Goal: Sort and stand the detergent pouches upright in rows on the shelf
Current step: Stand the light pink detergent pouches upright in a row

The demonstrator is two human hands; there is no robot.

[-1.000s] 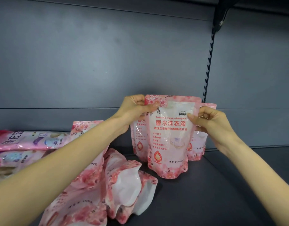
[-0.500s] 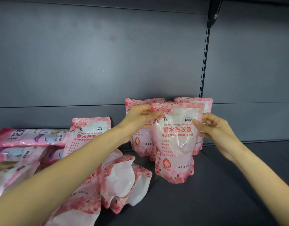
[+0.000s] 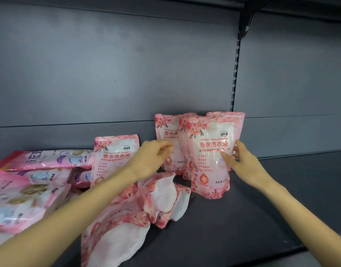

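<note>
A pink floral detergent pouch stands upright on the dark shelf. My right hand holds its right edge, thumb on the front and fingers behind. Two more pink pouches stand behind it, one at the back left and one at the back right, mostly hidden. My left hand hovers in front of the back-left pouch, its fingers loosely curled and holding nothing. Another pink pouch leans upright further left.
Several pink pouches lie crumpled in a heap at centre-left, one near the front edge. Pink-and-purple pouches are stacked flat at far left. A slotted upright runs up the back panel. Bare shelf lies to the right.
The front pouch has come down to stand on the shelf. My left hand has let go of its top corner and drawn back left. My right hand has slid down its right edge.
</note>
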